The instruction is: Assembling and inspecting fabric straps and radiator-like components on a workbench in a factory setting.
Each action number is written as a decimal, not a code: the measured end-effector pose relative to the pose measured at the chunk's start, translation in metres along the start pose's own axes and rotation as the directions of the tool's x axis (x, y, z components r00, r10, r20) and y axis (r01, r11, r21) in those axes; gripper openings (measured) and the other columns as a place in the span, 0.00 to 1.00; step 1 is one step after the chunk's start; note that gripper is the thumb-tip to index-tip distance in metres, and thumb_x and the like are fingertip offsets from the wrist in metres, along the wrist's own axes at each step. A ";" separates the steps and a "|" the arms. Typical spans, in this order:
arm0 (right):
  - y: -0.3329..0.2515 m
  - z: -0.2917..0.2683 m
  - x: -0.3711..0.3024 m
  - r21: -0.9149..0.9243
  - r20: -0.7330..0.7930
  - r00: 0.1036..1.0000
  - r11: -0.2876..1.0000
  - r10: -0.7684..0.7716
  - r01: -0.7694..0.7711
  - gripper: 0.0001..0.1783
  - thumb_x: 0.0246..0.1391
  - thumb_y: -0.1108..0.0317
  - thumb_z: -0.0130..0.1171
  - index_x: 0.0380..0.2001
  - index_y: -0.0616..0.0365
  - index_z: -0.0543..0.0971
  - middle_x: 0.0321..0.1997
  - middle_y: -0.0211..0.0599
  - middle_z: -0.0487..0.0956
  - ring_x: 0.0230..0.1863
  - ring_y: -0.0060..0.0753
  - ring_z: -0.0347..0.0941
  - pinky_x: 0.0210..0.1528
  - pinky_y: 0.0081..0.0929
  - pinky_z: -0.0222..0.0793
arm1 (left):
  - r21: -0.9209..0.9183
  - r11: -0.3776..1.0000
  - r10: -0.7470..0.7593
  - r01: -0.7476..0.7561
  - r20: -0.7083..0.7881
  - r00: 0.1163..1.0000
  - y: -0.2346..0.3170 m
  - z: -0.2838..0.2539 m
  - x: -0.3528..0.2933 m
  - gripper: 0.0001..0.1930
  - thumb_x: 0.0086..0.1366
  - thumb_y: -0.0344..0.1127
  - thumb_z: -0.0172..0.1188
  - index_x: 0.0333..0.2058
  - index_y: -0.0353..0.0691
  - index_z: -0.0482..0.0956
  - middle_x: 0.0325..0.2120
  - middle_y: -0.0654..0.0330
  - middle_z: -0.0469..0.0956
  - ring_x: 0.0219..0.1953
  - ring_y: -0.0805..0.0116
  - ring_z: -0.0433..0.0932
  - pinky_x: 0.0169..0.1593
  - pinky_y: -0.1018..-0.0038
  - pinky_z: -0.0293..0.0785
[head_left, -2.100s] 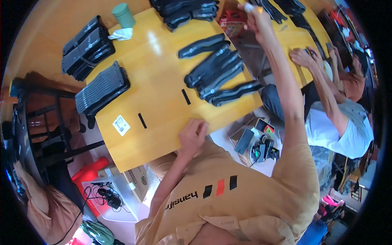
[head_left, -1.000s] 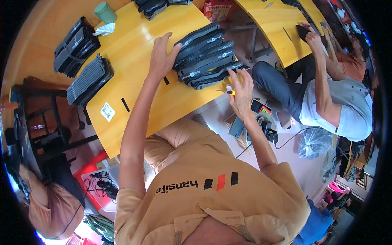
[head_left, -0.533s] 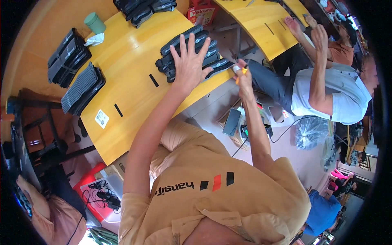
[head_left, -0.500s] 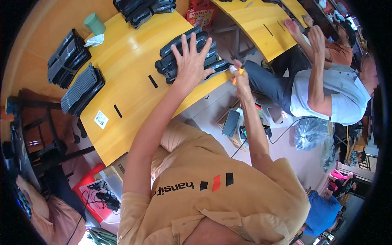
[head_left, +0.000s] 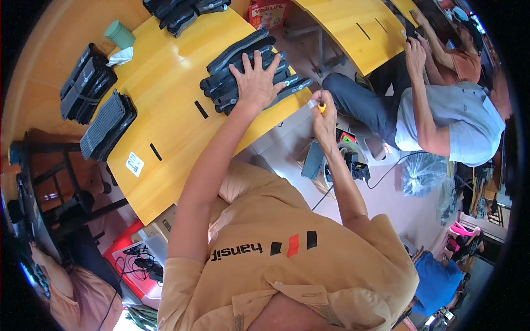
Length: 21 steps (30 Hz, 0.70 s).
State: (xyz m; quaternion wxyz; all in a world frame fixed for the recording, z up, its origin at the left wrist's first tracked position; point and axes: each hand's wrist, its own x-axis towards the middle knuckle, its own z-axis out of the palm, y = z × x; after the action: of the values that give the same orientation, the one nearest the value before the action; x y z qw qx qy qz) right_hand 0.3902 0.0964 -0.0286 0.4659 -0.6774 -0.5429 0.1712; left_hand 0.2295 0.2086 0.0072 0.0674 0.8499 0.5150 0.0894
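Note:
My left hand [head_left: 255, 83] lies spread and flat on a pile of folded black sock-like knit pieces [head_left: 221, 88] at the right edge of the yellow table. One piece [head_left: 298, 85] sticks out to the right past the others, showing a small white and green mark. Just off the table's edge, my right hand [head_left: 324, 117] is closed around a small yellow-handled tool [head_left: 322, 107]. Its working end is too small to make out. Something white is wrapped round a digit of that hand.
Bundled dark knit pieces [head_left: 88, 83], a grey ribbed stack [head_left: 107, 127] and a green canister [head_left: 119, 35] stand on the yellow table [head_left: 176, 127]. Another dark pile [head_left: 185, 14] is at the far edge. A co-worker in a light shirt [head_left: 436, 121] sits right, by a second table [head_left: 353, 33].
My right hand has turned, so the yellow tool shows shorter and end-on, and it sits slightly lower. The left hand stays spread on the pile. The view has shifted a little.

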 end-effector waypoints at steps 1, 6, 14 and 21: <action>-0.001 0.001 0.005 0.000 -0.002 1.000 1.000 0.004 -0.004 0.12 0.45 0.76 0.54 0.37 0.59 0.70 0.36 0.40 0.71 0.40 0.40 0.66 0.44 0.30 0.61 | 0.000 1.000 0.007 -0.007 -0.007 1.000 -0.002 0.000 -0.001 0.36 0.53 0.60 0.54 0.60 0.66 0.53 0.60 0.49 0.49 0.62 0.44 0.46 0.56 0.38 0.44; 0.008 0.001 0.034 0.068 0.057 0.998 0.997 -0.037 0.033 0.22 0.45 0.76 0.54 0.47 0.62 0.69 0.45 0.45 0.70 0.47 0.44 0.67 0.50 0.30 0.62 | -0.002 1.000 0.013 -0.013 -0.012 1.000 0.002 0.000 -0.003 0.38 0.52 0.61 0.54 0.60 0.66 0.52 0.60 0.50 0.50 0.62 0.43 0.46 0.56 0.37 0.43; -0.022 0.002 0.025 -0.303 0.197 0.963 0.923 -0.183 0.237 0.16 0.41 0.78 0.57 0.38 0.62 0.70 0.35 0.46 0.69 0.40 0.49 0.65 0.43 0.39 0.61 | 0.004 1.000 -0.029 0.030 -0.029 0.999 0.003 0.004 -0.005 0.35 0.53 0.59 0.54 0.59 0.67 0.53 0.61 0.51 0.50 0.62 0.45 0.47 0.56 0.37 0.42; -0.060 -0.020 -0.001 -0.313 0.309 0.921 0.889 -0.238 0.334 0.14 0.37 0.83 0.53 0.31 0.63 0.66 0.32 0.48 0.66 0.36 0.51 0.63 0.38 0.40 0.61 | -0.047 0.995 -0.085 0.083 -0.048 0.995 0.009 0.007 -0.004 0.34 0.53 0.54 0.57 0.58 0.66 0.55 0.60 0.52 0.52 0.62 0.46 0.47 0.56 0.37 0.43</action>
State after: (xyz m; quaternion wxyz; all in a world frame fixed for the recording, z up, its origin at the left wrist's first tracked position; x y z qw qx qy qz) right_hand 0.3698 0.0859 0.0302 0.2785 -0.6342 -0.7161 0.0858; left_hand 0.2367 0.2011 0.0019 0.0772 0.8232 0.5497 0.1190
